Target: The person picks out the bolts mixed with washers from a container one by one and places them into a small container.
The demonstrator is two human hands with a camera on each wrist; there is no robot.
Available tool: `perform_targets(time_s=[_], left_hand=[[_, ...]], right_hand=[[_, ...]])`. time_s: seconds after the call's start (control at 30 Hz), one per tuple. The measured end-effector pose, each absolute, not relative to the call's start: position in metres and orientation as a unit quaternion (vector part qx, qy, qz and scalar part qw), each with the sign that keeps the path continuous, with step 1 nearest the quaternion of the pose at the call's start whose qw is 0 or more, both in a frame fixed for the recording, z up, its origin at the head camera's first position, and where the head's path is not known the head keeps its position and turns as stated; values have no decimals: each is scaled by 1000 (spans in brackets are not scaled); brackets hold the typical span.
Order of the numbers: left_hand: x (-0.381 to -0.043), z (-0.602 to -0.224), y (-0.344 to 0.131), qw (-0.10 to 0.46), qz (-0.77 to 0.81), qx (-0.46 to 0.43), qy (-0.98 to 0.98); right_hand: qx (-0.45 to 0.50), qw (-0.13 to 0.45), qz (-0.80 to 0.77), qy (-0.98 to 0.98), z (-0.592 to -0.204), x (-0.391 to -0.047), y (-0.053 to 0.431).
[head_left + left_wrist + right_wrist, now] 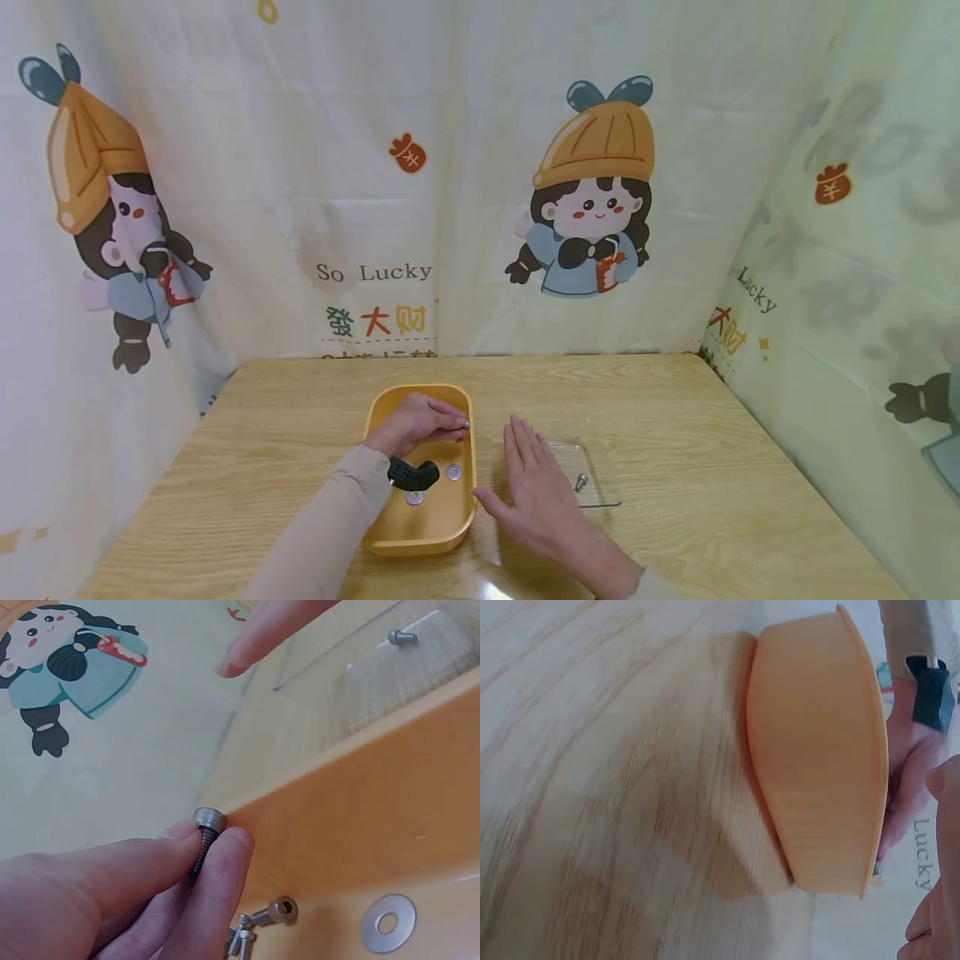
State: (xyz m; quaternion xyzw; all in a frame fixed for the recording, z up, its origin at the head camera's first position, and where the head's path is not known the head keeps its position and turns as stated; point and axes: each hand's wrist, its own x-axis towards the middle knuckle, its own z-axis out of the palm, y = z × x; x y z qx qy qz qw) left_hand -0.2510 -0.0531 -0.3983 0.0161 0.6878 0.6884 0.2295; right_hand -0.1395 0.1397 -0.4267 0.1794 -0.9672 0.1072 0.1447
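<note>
Between thumb and fingers my left hand pinches a socket head screw, its knurled head up and its dark thread partly hidden by the fingers. That hand is over the far right part of an orange box. Below it in the left wrist view, several smaller screws lie together on the box floor beside a bigger socket head screw. My right hand is held flat with straight fingers, right of the box, holding nothing; its thumb points toward the box rim.
Two flat washers lie in the box, one nearer the right wall and one closer to the front. Right of my right hand is a clear shallow tray with a small screw in it. A printed curtain hangs behind the wooden table.
</note>
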Motion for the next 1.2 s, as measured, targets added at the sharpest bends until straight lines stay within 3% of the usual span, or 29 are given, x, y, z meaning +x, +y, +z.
perform_targets(time_s=[1.2], left_hand=[[-243, -368, 7, 260, 670, 86, 690]], right_hand=[[89, 165, 91, -978, -436, -136, 228]])
